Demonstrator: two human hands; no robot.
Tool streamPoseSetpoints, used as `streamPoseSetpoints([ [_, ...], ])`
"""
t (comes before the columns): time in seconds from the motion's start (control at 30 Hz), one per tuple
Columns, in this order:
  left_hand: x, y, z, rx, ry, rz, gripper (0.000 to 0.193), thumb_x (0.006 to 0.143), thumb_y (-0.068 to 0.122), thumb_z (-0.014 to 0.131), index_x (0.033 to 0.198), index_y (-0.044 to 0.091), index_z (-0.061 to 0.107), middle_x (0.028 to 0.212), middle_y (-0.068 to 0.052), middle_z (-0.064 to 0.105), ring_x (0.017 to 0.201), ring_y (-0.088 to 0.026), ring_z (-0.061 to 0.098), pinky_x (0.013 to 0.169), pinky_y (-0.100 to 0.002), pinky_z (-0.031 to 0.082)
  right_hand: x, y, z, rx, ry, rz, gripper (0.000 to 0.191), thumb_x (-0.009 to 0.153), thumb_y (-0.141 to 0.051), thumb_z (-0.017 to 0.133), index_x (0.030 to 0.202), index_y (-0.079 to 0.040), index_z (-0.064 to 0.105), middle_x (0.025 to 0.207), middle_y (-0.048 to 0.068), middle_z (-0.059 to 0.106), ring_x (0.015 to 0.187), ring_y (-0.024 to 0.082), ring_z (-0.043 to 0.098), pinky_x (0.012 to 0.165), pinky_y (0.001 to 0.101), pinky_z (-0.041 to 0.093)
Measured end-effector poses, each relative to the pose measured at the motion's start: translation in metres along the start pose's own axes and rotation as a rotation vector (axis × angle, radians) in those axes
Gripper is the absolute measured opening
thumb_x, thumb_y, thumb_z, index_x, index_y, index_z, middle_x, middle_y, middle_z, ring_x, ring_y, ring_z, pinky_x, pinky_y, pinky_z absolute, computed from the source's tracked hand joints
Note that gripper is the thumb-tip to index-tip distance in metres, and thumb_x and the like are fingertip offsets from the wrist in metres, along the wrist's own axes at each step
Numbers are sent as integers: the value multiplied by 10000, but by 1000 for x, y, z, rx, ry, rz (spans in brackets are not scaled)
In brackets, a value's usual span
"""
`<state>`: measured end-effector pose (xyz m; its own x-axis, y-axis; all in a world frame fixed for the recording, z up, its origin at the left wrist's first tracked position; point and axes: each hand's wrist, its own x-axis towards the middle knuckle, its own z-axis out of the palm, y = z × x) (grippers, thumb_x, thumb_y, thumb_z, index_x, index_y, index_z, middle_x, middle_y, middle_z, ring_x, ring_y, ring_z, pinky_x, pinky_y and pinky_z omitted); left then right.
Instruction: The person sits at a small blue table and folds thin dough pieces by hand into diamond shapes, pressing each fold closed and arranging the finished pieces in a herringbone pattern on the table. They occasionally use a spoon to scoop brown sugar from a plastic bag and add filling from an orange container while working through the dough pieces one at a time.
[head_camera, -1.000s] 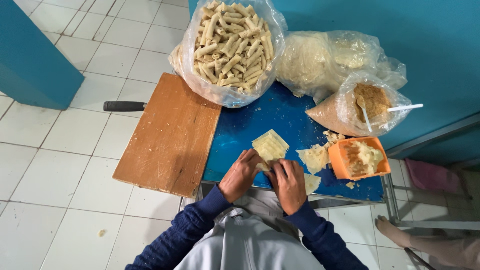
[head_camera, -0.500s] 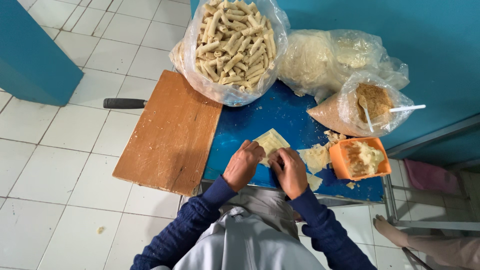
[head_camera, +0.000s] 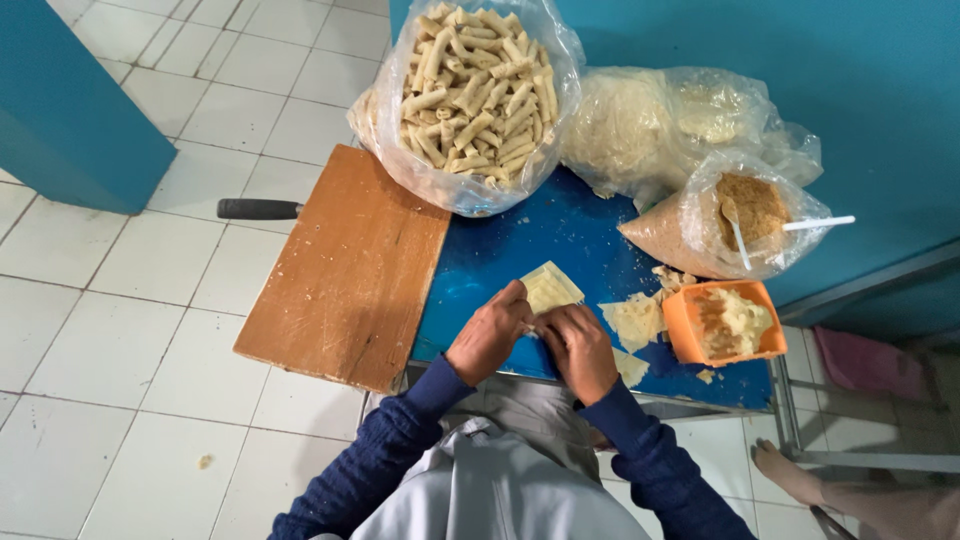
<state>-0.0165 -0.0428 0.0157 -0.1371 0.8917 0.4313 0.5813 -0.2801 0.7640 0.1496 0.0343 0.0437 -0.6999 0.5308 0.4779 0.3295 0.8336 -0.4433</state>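
The fingers (head_camera: 525, 322) of both hands meet over the near edge of a pale square wrapper sheet (head_camera: 551, 286) lying on the blue desk (head_camera: 500, 250). The left hand (head_camera: 487, 338) curls down with its fingertips pinching that near edge, and the right hand (head_camera: 580, 350) is bent the same way just beside it, fingertips pressed to the same spot; how much of the sheet is tucked under them cannot be seen.

Just right of the hands lie loose wrapper pieces (head_camera: 633, 320), and beside those stands an orange tub (head_camera: 680, 325) with pale filling. To the left, a wooden board (head_camera: 345, 265) rests partly over the desk's edge, and a dark handle (head_camera: 258, 208) shows past its far corner.

Further back, a clear bag of brown crumbs (head_camera: 745, 215) holds a white spoon (head_camera: 815, 223). Behind it sits a bag of pale sheets (head_camera: 640, 130), and left of that a large open bag of finished rolls (head_camera: 475, 90).
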Motion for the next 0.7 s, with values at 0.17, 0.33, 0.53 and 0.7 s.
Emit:
streamPoseSetpoints([
  [0.17,6,-5,2,-35,7,-14,45,864,-27,626,881,0,593,1064,-168,557,997,-412,599,800,-461,501,0,3,-1,6,11,-36,124,859,-87,740,977,-54,722,956,90,710,904,321,651,772,424,525],
  [0.33,7,0,-2,-20,-55,-102,38,903,9,633,912,3,596,1055,-148,570,951,-394,609,758,-461,486,2,8,5,-40,-5,-14,79,874,-91,749,942,-63,722,943,75,707,901,306,646,769,419,523],
  [0.53,10,-2,1,159,29,71,29,892,22,600,876,7,580,1030,-148,533,983,-344,573,816,-441,497,-1,9,10,-134,62,-62,112,880,-78,737,986,-49,714,950,91,657,909,315,598,779,436,507],
  [0.7,9,-1,4,128,67,35,12,890,5,564,891,0,575,1028,-149,537,979,-354,595,802,-441,507,-8,4,8,-260,56,-147,204,865,-80,699,1069,-76,712,1001,66,667,933,293,600,797,427,483],
])
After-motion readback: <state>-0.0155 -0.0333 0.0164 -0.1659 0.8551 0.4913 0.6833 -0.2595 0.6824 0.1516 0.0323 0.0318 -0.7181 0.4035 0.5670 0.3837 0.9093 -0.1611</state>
